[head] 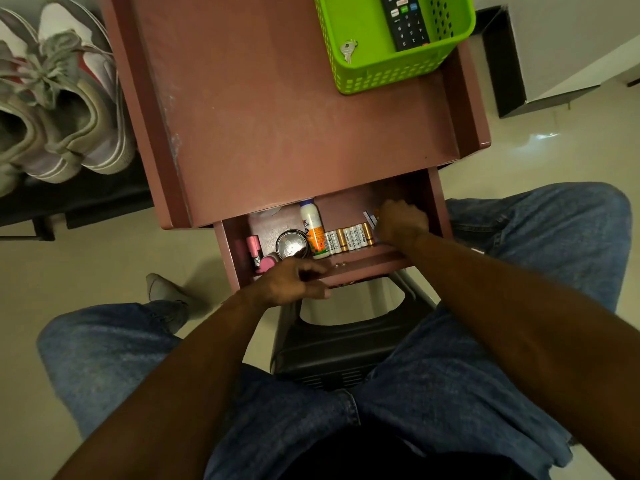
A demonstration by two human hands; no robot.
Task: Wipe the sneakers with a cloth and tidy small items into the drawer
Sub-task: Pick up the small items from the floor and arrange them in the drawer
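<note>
Head view: the drawer (349, 263) of the brown table (277, 116) is pulled out. The left hand (289, 282) grips its front edge. The right hand (401, 221), fingers curled, pinches a small object beside the batteries (351, 237) inside. The sneakers (59, 98) stand left of the table.

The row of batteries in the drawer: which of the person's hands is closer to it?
Right. The right hand is inside the drawer, at the right end of the row of batteries, holding something small. The left hand grips the drawer's front edge, further left, near the round tin.
</note>
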